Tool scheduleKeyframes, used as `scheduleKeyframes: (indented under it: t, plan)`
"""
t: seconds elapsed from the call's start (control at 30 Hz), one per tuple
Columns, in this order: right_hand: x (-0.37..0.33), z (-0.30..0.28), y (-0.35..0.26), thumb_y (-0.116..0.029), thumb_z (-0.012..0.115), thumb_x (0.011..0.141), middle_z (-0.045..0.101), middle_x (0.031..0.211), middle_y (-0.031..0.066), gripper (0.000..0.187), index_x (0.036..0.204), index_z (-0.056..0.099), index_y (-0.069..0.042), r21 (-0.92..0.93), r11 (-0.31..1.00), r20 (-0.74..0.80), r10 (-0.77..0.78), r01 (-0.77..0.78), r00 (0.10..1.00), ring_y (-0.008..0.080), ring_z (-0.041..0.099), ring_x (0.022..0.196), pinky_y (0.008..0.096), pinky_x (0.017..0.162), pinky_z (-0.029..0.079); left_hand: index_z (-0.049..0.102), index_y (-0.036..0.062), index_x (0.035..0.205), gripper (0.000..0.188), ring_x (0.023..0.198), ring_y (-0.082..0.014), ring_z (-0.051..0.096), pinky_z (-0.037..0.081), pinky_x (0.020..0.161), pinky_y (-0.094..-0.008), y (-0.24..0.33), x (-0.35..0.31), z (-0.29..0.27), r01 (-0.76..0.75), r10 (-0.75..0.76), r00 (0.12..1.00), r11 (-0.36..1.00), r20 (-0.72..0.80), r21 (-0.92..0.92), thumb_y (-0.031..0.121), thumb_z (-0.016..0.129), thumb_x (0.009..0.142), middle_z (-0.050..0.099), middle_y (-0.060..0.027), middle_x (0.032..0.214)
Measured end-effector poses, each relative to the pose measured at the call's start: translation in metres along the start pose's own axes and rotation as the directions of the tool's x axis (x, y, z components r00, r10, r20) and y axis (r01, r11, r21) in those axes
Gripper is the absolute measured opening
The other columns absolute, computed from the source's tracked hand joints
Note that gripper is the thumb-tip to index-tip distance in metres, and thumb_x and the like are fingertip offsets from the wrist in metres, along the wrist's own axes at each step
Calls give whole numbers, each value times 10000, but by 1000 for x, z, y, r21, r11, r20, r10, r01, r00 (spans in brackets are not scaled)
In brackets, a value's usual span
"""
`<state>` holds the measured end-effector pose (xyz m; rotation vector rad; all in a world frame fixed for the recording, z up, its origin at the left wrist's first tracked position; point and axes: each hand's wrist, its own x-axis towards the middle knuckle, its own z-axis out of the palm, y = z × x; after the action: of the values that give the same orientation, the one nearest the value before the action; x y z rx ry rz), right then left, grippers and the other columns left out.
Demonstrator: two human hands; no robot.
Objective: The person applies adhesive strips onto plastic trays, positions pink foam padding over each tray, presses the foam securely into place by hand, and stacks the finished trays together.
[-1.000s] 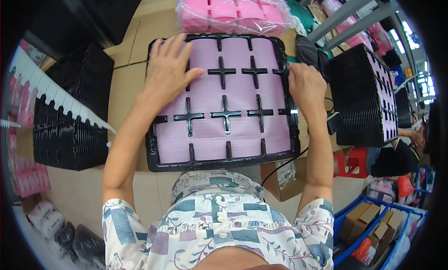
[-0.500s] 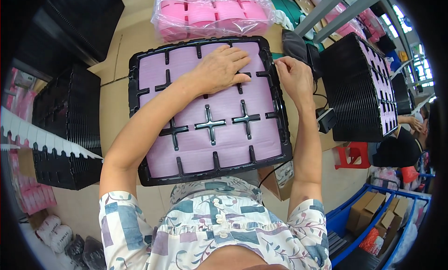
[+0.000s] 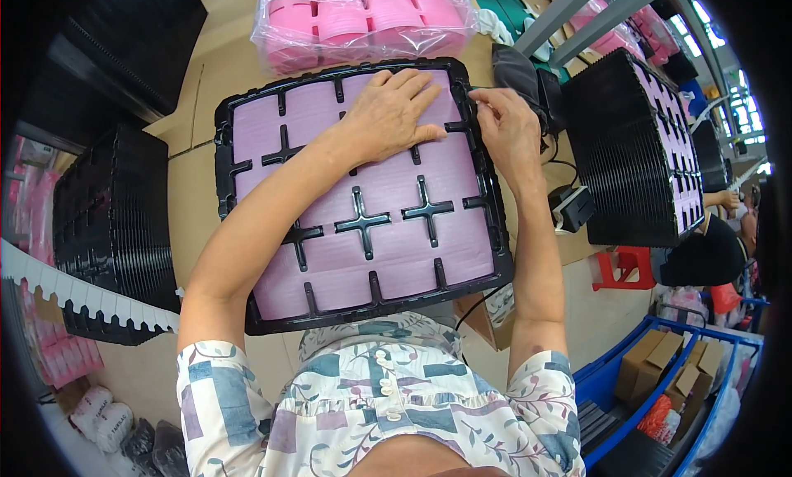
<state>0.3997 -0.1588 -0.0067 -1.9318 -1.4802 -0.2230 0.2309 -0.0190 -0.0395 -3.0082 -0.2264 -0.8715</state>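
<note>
A black plastic tray (image 3: 330,327) with raised cross-shaped dividers is in front of me, slightly tilted toward my body. A light purple foam sheet (image 3: 330,291), slotted around those dividers, covers its inside. My left hand (image 3: 392,118) lies flat on the sheet's upper right part, fingers spread, with its forearm crossing over the left side. At the tray's far right edge is my right hand (image 3: 507,135), with thumb and fingers pinched together by the rim. Whatever sits between those fingertips is too small or hidden to tell.
A clear bag of pink foam pieces (image 3: 363,28) lies beyond the tray. Stacked black trays stand at the left (image 3: 115,230) and right (image 3: 619,164). A dark boxy device (image 3: 571,209) with a cable sits near my right forearm. Another person (image 3: 714,250) is at far right.
The tray's right fingertips contact has shifted: my right hand moved slightly left to the rim. The tray and surroundings appear a little further left; my left hand stays flat on the sheet.
</note>
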Motion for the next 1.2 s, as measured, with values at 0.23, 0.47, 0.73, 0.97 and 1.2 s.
scheduleKeyframes:
  t: [0.23,0.47,0.73,0.97,1.2]
  plan:
    - [22,19,-16,-181,694,843,627,902,121,146,883,749,-52,-262,958,121,-85,114,989,271,622,910,368,767,509,548,-6,1290,655,1295,-303,476,368,1051,-444,3,-3,-2,41,-40,999,999,23,-21,504,623,885,536,-160,1372]
    - [27,8,-8,-43,623,857,660,968,77,170,995,724,-52,387,914,-159,198,-123,967,175,640,850,295,751,507,601,18,1241,639,1228,-282,508,386,987,-437,0,-3,4,-10,12,998,1000,-66,22,555,569,897,591,-148,1245]
    - [12,27,4,-139,669,772,658,1096,94,98,809,757,-114,-189,965,-30,-192,183,981,306,568,1069,445,924,416,565,22,1224,604,1272,-297,493,384,1002,-444,2,-3,1,18,-18,1000,1000,-3,-14,510,628,875,556,-161,1326]
    - [24,29,-5,-167,711,791,654,1163,139,201,928,736,-22,245,965,64,-110,91,992,317,602,1108,411,967,448,565,-16,1186,623,1267,-311,505,392,1000,-443,1,-4,2,21,-24,999,998,-49,-55,503,660,856,562,-165,1329]
    - [15,12,-1,-27,656,821,651,1164,165,339,1159,637,-25,286,956,-157,115,-66,981,330,622,1096,399,937,488,614,89,1244,554,1268,-298,497,387,995,-453,0,-5,3,15,-15,1000,1000,-10,-19,505,631,877,560,-156,1324]
